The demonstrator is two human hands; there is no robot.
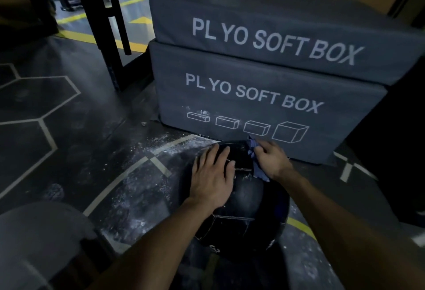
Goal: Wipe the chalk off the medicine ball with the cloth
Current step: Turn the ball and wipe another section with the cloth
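My left hand [212, 176] lies flat, fingers straight, on the round black stitched medicine ball [239, 207]. My right hand [271, 159] grasps the crumpled blue cloth [255, 163] against its far right side (chalk flecks visible).

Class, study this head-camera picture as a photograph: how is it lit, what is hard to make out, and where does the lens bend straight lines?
Head view: dim light; the black medicine ball nearly merges with the dark floor, though white chalk dust and the boxes' lettering stand out. The blue cloth in the right hand looks soft. Wide-angle lens bows the box edges; corners fall to black.
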